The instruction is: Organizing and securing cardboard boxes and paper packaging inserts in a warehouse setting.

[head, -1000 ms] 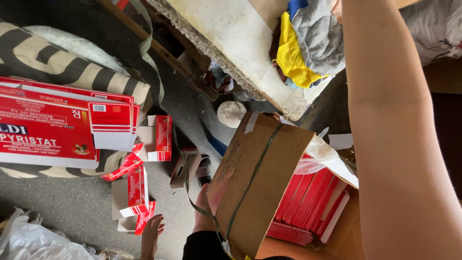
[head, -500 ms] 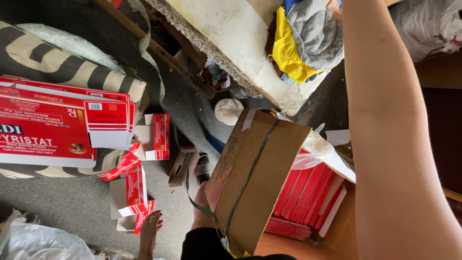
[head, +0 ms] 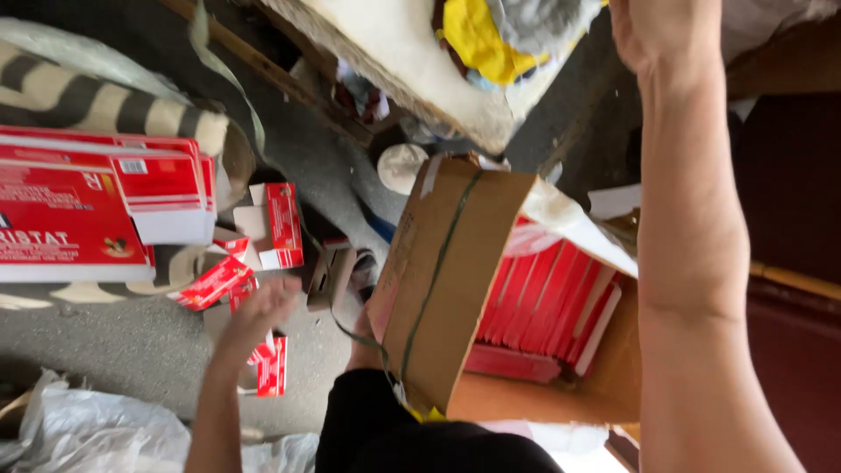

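A cardboard box (head: 447, 280) is tipped sideways, so stacked red cartons (head: 543, 302) are exposed. The left hand (head: 263, 307) is spread wide, empty. The right hand (head: 661, 35) is cropped, so its fingers cannot be told.

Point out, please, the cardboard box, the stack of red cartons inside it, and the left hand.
cardboard box (head: 442, 280), head view, on its brown outer side wall.
stack of red cartons (head: 543, 302), head view, on the cartons' upper edges.
left hand (head: 263, 307), head view, on the middle of the hand.

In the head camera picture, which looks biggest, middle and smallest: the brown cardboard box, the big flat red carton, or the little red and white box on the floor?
1. Brown cardboard box: biggest, though nearer the camera.
2. Big flat red carton, cut off by the picture's edge.
3. Little red and white box: smallest.
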